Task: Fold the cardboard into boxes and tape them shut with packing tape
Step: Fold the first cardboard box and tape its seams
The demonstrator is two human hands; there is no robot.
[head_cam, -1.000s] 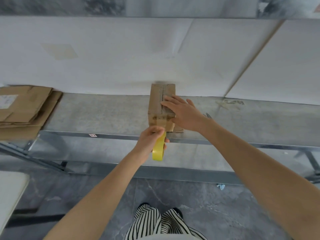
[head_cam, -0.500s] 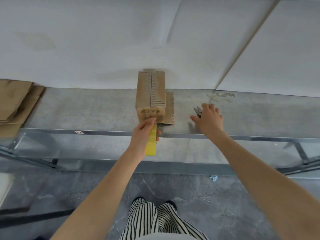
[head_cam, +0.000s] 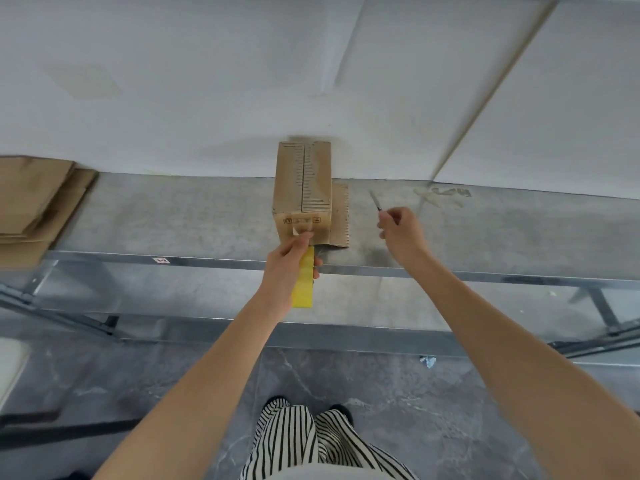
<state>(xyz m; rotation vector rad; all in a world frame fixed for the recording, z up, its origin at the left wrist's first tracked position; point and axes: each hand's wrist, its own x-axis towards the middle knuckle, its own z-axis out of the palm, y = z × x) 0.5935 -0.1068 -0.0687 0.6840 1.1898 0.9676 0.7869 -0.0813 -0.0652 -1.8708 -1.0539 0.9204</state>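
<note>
Our left hand grips one flat yellow tape roll at one tall cardboard box; our right hand pinches one thin metal blade above the grey surface.

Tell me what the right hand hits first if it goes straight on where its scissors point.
Probably the white wall: the right hand aims the scissors away and slightly left, just right of the box. Depth is unclear.

Bright, even, diffuse light. Soft shadow on the wall at 12 o'clock of the box. Right hand, at its 3 o'clock, slightly motion-blurred. Wide-angle bending toward frame edges.
</note>
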